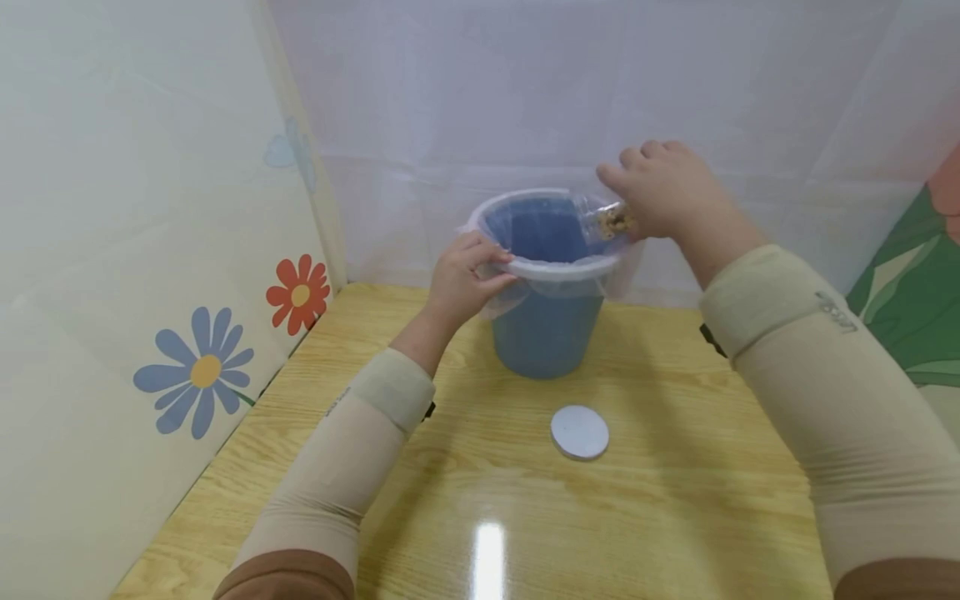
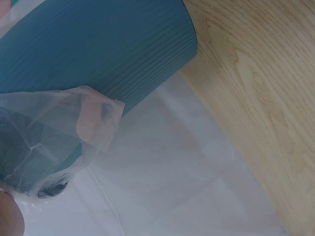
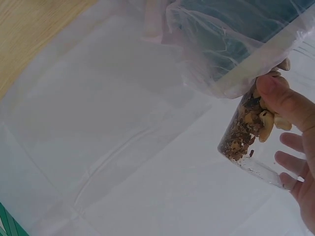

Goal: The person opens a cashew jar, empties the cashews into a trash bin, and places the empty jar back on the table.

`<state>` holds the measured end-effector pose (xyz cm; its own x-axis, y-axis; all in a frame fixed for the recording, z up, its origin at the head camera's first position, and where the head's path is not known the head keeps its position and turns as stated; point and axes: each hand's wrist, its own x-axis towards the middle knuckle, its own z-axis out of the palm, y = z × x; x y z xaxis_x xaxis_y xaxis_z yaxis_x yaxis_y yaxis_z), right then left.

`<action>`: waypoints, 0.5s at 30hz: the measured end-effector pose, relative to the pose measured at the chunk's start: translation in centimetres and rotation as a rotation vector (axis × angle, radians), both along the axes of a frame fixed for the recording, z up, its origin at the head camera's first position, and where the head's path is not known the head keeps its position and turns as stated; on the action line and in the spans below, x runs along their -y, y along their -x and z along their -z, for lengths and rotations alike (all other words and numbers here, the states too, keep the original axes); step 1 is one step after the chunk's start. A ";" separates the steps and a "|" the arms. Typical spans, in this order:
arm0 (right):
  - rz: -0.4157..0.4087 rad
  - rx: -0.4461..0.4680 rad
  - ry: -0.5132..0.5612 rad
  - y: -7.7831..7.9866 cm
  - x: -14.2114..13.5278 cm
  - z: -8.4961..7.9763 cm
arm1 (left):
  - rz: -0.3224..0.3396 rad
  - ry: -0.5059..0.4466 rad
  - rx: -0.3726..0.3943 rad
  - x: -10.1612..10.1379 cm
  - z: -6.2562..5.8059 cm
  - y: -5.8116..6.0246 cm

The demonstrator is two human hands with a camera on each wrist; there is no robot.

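Note:
A blue trash bin (image 1: 548, 333) with a white rim stands on the table, lined with a clear plastic bag (image 2: 44, 132) that folds down over its outside. At the near left of the rim my left hand (image 1: 468, 279) grips the edge and liner. My right hand (image 1: 667, 192) holds a clear jar (image 3: 263, 172) tilted at the right side of the bin, its mouth over the opening. Cashew-like nuts (image 3: 268, 123) and dark broken bits (image 3: 239, 135) lie along the jar's lower side. The bin's bottom is too dark to make out.
A round white lid (image 1: 580, 432) lies flat on the wood-grain table (image 1: 420, 517), in front of the bin. Close behind the bin hangs a pale sheet (image 1: 480, 92). On the left is a flower-printed wall covering (image 1: 97, 250), and green printed fabric (image 1: 911, 292) is at the right.

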<state>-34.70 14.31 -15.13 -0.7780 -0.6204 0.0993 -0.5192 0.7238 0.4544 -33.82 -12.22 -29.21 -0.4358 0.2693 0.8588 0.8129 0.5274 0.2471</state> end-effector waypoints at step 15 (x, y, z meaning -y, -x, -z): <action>0.005 -0.021 -0.053 0.2 0.1 0.2 | -0.007 0.001 0.016 0.1 0.0 0.0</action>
